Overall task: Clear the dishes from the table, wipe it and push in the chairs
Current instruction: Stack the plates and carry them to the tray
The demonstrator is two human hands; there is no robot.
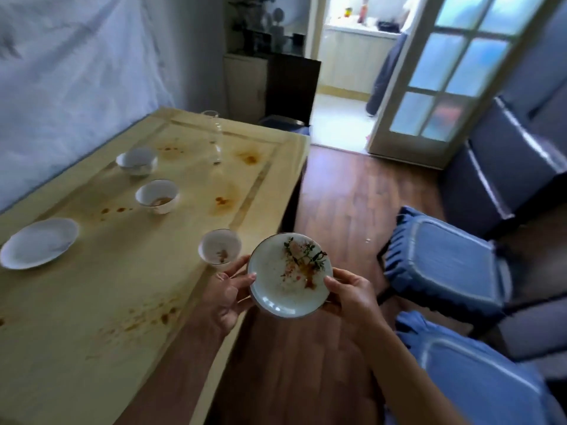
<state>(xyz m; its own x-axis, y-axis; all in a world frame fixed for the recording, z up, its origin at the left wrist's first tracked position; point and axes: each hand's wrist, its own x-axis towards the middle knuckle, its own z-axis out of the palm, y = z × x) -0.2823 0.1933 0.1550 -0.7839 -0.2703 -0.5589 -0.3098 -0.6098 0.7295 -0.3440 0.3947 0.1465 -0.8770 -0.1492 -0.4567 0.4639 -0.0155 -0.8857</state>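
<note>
A small flowered plate (285, 283) with sauce smears is held off the table's right edge, my left hand (228, 294) gripping its left rim and my right hand (352, 297) its right rim. On the yellow table (92, 317) stand three small soiled bowls: one near the plate (219, 248), one in the middle (157, 196) and one farther back (137, 161). A white plate (38, 242) lies at the left. A clear glass carafe (214, 138) stands toward the far end. Brown stains spot the tabletop.
Two chairs with blue cushions, one (441, 262) and a nearer one (478, 378), stand pulled out on the wooden floor at the right. A dark chair (291, 87) sits at the table's far end. An open glass door (454, 69) leads to a kitchen where a person (386, 65) stands.
</note>
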